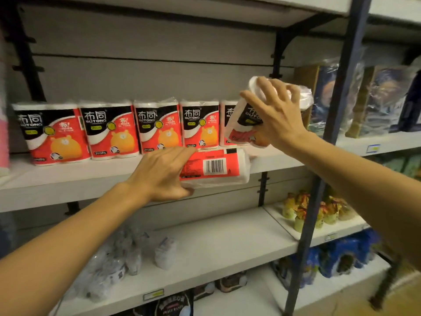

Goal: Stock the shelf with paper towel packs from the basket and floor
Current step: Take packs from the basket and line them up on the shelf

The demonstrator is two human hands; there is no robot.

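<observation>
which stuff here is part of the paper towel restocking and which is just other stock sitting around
Part of the job:
- tilted pack gripped by the right hand
- pack lying on its side held by the left hand
- row of upright packs
- white shelf they stand on

Just sitting around:
- clear-wrapped goods on the shelf below
- small bottles
- blue packs
- wrapped boxes in the next bay

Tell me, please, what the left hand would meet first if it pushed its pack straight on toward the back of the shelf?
Probably the fourth standing pack in the row: the left hand grips a lying pack right before it, though depth is unclear.
</observation>
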